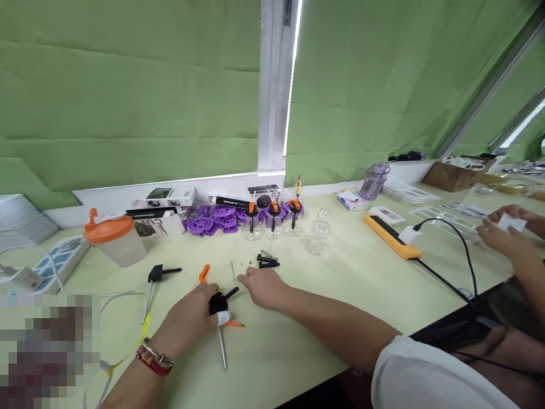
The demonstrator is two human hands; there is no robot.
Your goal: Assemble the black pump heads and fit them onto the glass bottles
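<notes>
My left hand [193, 312], its thumb tip wrapped in white, is closed around a black plastic dispenser head [218, 304] with a metal tube [223, 349] pointing down toward me. An orange lever [235, 324] shows beside the thumb. My right hand [261, 284] is at the table just right of it, fingers pinched together; anything between them is too small to make out. Near its fingertips lie a thin metal pin [233, 271] and a few tiny pieces. Beyond it are a spring [269, 255] and black plastic parts [269, 264]. Another orange lever [204, 274] lies beyond my left hand.
Another black head [156, 272] with a tube lies left, near an orange-lidded cup [114, 238]. Purple plastic parts [213, 220], three glass bottles with black-orange tops [275, 218] and clear glass bottles [318, 233] stand behind. An orange power strip [392, 238] and a co-worker's hands [504, 230] are right.
</notes>
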